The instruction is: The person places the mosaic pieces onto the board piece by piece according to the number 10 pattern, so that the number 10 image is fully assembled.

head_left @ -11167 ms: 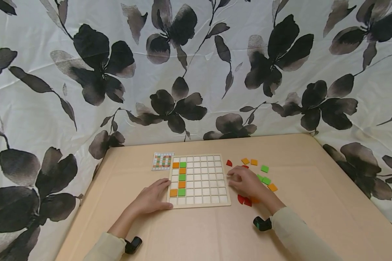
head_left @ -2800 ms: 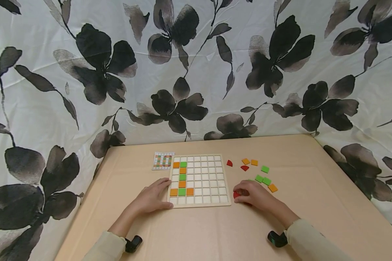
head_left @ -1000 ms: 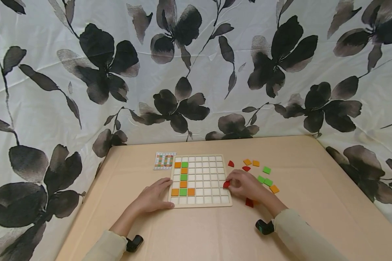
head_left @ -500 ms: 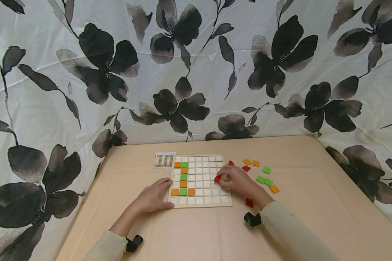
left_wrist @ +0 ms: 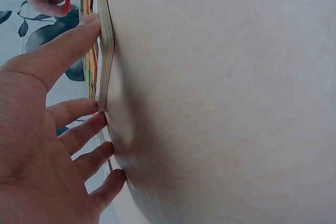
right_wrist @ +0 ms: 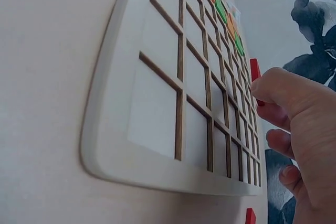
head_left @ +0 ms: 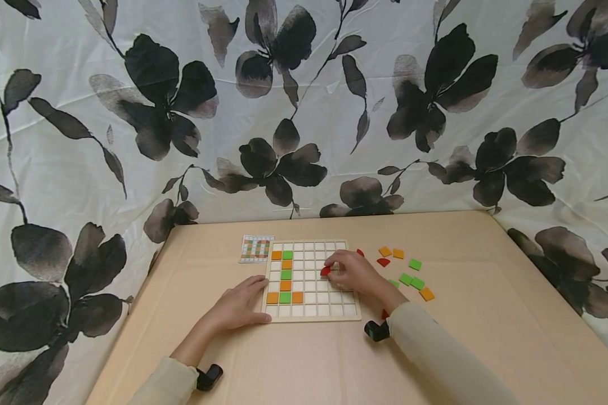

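A cream-coloured grid board with square cells lies on the table. Orange and green square tiles sit in several cells on its left side, an orange tile among them. My left hand rests against the board's left and near edges, fingers extended; in the left wrist view its thumb touches the wooden rim. Over the middle-right cells, my right hand pinches a red quarter-round tile between thumb and forefinger. The right wrist view shows this red tile edge-on, held above the board.
Behind the board's far left corner lies a small printed pattern card. Loose tiles are scattered to the right: orange, green and red. Another red tile is partly hidden by the right wrist. A floral cloth hangs behind.
Since the oldest frame, an orange tile has come to lie in the third column. My right hand has picked up a red tile and carried it left over the board. The left hand stays put.
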Motion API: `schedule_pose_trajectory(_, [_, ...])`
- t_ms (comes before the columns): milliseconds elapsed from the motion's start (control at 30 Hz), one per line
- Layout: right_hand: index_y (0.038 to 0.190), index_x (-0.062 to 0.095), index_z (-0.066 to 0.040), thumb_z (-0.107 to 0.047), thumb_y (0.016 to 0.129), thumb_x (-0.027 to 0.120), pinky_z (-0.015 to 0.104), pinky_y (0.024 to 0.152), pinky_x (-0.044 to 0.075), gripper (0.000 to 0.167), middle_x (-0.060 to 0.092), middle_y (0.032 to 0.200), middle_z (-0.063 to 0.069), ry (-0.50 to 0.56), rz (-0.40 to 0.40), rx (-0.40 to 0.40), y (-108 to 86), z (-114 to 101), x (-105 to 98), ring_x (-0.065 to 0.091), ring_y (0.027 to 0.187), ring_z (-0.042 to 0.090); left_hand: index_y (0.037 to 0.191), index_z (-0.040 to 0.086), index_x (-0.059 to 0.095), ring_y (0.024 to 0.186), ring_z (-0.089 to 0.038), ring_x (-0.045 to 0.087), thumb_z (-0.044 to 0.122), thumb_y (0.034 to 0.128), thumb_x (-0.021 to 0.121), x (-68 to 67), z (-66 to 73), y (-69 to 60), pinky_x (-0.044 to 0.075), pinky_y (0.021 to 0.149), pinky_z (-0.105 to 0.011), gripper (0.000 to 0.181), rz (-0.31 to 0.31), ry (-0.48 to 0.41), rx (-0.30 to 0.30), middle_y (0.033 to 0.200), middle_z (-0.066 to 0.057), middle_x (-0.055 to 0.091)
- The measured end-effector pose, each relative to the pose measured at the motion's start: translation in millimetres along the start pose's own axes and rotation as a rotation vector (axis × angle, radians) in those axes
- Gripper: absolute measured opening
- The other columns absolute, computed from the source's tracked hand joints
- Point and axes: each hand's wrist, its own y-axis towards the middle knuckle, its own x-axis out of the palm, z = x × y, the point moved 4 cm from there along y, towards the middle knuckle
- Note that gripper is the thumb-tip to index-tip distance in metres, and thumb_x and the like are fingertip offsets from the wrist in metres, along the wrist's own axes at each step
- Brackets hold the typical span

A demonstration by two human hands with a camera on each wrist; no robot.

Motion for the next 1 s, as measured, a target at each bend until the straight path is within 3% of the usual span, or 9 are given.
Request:
schedule_pose_trajectory(133, [0.105,0.072,-0.015,-0.018,0.084,0.073,0.021,0.062,0.045,0.021,0.065,0.096,-0.005,0.010,0.001,-0.016,7.9,-0.6,1.1,0.052,0.074,0.013,0.145,0.014,0.045,0.143,-0.028,0.036,0.048,0.0720,0.081,-0.2,0.2,-0.2,0.035,0.106,-0.058,0.088,0.005,0.002,-0.002,0.153,-0.004,0.039])
schedule_pose_trajectory(733, [0.097,0.072,-0.017,-0.018,0.085,0.072,0.024,0.060,0.042,0.013,0.065,0.093,-0.004,-0.016,0.052,-0.009,39.7,-4.8,7.5,0.050,0.070,0.012,0.144,0.013,0.046,0.142,-0.029,0.036,0.046,0.0727,0.081,-3.2,3.9,-1.8,0.036,0.105,-0.058,0.086,0.004,0.001,-0.002,0.153,-0.005,0.039])
schedule_pose_trajectory(833, [0.096,0.071,-0.019,-0.019,0.085,0.071,0.026,0.063,0.044,0.011,0.064,0.093,-0.005,-0.018,0.043,0.032,44.5,-4.2,11.2,0.051,0.072,0.014,0.144,0.014,0.046,0.142,-0.028,0.037,0.047,0.0722,0.081,-2.4,3.2,-1.4,0.037,0.104,-0.057,0.086,0.003,0.009,-0.008,0.153,-0.005,0.039])
schedule_pose_trajectory(1000, [0.096,0.071,-0.019,-0.020,0.084,0.072,0.031,0.080,0.048,0.012,0.066,0.099,-0.004,-0.042,0.034,0.073,53.1,-2.4,18.1,0.053,0.084,0.016,0.144,0.014,0.046,0.142,-0.028,0.037,0.048,0.0721,0.081,-1.3,1.9,-1.4,0.037,0.104,-0.058,0.086,0.004,0.008,-0.005,0.153,-0.005,0.040])
